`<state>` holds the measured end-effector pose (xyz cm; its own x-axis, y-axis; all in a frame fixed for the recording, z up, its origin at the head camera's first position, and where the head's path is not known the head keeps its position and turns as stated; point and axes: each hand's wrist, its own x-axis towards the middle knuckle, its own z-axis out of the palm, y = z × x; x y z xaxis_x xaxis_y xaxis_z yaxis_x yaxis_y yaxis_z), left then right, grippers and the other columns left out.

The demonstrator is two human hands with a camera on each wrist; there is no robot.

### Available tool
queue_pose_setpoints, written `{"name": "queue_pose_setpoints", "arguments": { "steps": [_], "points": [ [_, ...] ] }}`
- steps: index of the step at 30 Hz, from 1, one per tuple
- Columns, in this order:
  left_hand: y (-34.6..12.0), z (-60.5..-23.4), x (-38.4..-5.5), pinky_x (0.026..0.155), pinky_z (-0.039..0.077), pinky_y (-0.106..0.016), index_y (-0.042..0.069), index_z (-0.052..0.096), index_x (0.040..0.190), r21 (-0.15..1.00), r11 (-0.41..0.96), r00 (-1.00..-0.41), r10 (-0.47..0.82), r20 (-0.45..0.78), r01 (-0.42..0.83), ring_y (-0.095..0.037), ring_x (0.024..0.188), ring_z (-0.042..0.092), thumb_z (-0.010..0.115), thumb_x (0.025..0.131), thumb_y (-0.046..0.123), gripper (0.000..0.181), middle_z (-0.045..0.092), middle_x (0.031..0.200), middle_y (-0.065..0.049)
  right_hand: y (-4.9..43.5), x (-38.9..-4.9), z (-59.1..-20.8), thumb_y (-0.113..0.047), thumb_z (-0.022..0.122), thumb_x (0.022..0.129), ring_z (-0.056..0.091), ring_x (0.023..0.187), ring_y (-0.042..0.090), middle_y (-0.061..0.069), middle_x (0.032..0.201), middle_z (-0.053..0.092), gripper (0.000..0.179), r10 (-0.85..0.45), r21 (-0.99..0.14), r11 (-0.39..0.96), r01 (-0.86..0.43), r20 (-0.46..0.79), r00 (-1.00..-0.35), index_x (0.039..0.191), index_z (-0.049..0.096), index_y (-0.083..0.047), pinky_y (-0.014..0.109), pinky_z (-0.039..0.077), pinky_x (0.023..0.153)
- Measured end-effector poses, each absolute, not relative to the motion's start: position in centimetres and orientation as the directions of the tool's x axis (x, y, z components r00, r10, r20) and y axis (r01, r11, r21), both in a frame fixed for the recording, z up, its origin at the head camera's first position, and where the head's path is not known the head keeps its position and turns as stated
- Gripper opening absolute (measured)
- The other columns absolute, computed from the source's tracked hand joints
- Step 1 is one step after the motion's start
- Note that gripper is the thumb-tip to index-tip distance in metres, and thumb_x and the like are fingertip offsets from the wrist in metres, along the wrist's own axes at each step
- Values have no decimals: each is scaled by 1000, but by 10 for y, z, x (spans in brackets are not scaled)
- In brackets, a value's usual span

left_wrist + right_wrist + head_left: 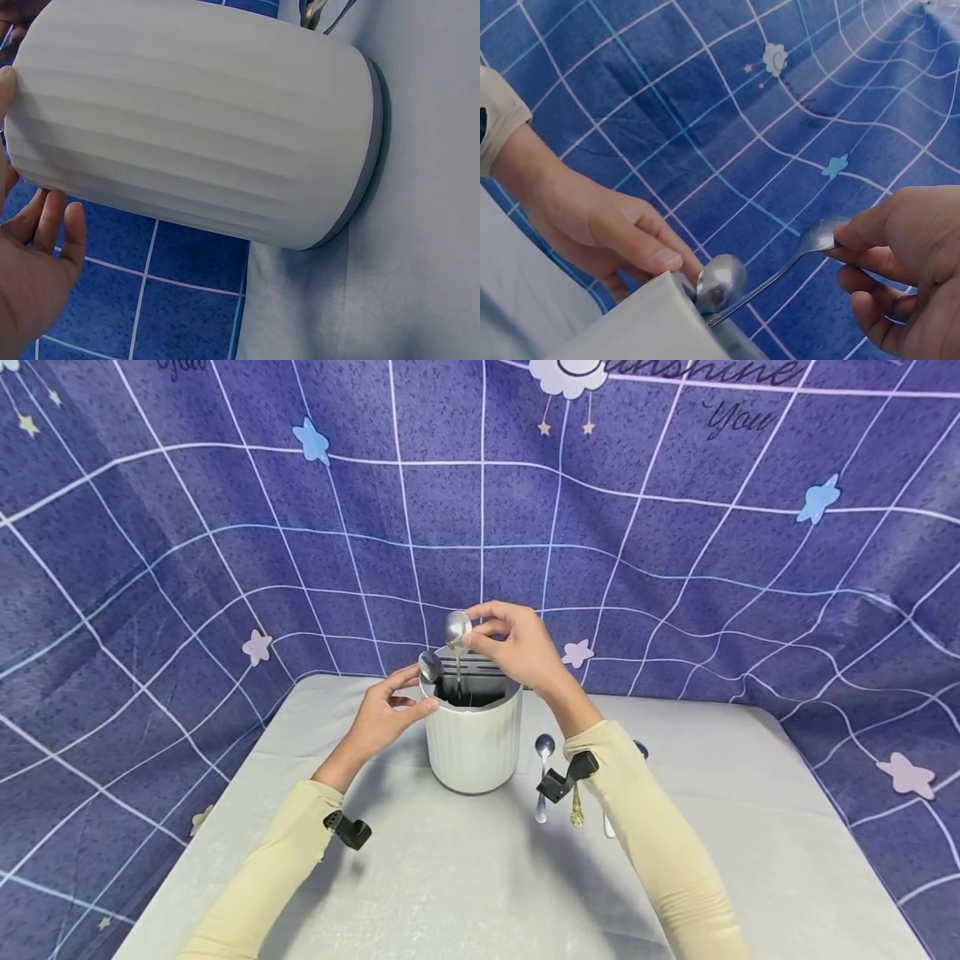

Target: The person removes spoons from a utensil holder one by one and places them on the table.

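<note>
Head view: the right hand (517,643) is above and the left hand (381,714) beside a pale ribbed utensil holder (472,747), which stands upright between and below them
Right hand: thumb and forefinger pinch the bowl of a metal spoon; the right wrist view shows the other fingers bent loosely, with nothing in them
Pinched spoon (456,631): bowl up at the right fingertips, handle slanting down from them into the mouth of the holder, lower end hidden inside
Left hand: partly spread, not clenched; thumb on the near edge of the holder's rim, forefinger reaching round the far side; in the left wrist view other fingers curve slightly by the wall, and which of them touch it I cannot tell
Second spoon (431,667): in the holder just beside the left fingers, bowl leaning over the rim; whether the forefinger touches it is unclear
Under the right forearm: a silver spoon (544,746), a gold ornate handle (577,811) and a pale handle (608,825) on the grey tablecloth (450,893), partly hidden by the arm
Beyond the right wrist: a dark bowl end (641,748), mostly covered by the cream right sleeve (660,852)
Behind both hands: a blue-violet grid-patterned backdrop (442,502) with stars
</note>
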<state>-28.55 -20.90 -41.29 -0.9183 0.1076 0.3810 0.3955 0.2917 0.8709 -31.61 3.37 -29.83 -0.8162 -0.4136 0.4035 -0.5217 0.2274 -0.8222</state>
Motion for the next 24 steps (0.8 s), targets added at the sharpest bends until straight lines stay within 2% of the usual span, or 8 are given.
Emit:
{"name": "queue_pose_setpoints", "arguments": {
  "steps": [3, 10, 17, 24],
  "points": [
    [-205, -402, -276, 93, 54, -43, -7, 50, 145, 870, 292, -918, 113, 381, 398, -38, 128, 53, 75, 89, -2, 62, 51, 149, -24, 35, -314, -292, -12, 75, 93, 71, 96, 17, 6, 98, 79, 29, -399, -816, 240, -526, 411, -820, 122, 71, -9, 35, 56, 81],
    [-201, -389, -265, 89, 54, -30, -9, 52, 144, 872, 281, -916, 117, 383, 400, -38, 127, 54, 74, 89, -3, 60, 52, 148, -25, 39, -313, -278, -13, 75, 94, 69, 100, 17, 7, 98, 79, 31, -375, -798, 248, -550, 444, -814, 124, 71, -9, 35, 54, 80],
    [-203, -392, -268, 89, 54, -30, -8, 52, 144, 876, 279, -919, 112, 379, 395, -37, 127, 54, 76, 88, -1, 61, 52, 149, -24, 44, -312, -264, -13, 77, 92, 70, 105, 19, 10, 99, 78, 32, -337, -795, 228, -562, 477, -812, 124, 71, -7, 38, 56, 89],
    [-202, -391, -266, 88, 54, -28, -9, 52, 143, 874, 273, -915, 113, 386, 402, -38, 127, 53, 75, 88, -3, 60, 52, 148, -26, 49, -308, -250, -8, 76, 92, 70, 93, 16, 11, 94, 78, 30, -326, -785, 185, -591, 519, -790, 121, 72, -5, 28, 51, 74]
  ]
}}
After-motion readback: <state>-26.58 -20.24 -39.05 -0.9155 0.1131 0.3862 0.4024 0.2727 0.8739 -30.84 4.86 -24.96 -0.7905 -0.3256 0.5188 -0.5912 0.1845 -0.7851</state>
